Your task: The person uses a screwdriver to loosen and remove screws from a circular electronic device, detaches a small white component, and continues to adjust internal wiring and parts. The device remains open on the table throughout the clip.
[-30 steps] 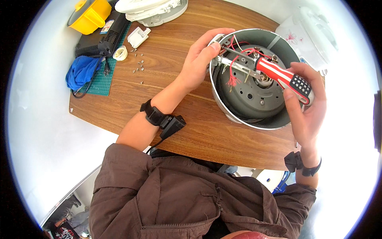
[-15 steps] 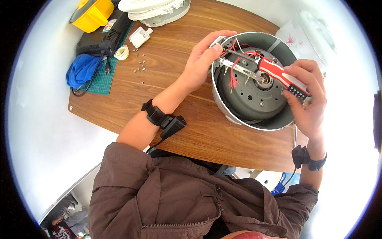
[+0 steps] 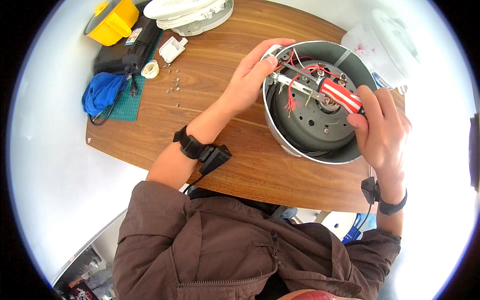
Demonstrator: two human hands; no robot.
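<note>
My right hand [image 3: 382,127] is wrapped round the red-and-white striped handle of a screwdriver [image 3: 340,95]. Its shaft runs left across a round metal appliance housing [image 3: 345,159] to the inner wall near the far-left rim, where the tip is hard to make out. At that same rim my left hand [image 3: 250,75] grips the housing, thumb on top at a bracket and fingers behind. Inside the housing are a grey metal disc [image 3: 325,131], a slim metal arm [image 3: 297,86] and loose red wires [image 3: 292,102] with frayed ends.
Several small screws [image 3: 175,80] lie left of the housing, near a white plastic part [image 3: 172,49] and a cream ring [image 3: 150,69]. Further left are a green cutting mat [image 3: 131,110], blue cloth [image 3: 102,92], black case [image 3: 122,57] and yellow container [image 3: 112,22]. A white round base [image 3: 200,22] stands behind.
My right hand has shifted its grip on the screwdriver, now covering the dark end of the handle that showed before. My left hand keeps its hold on the rim.
</note>
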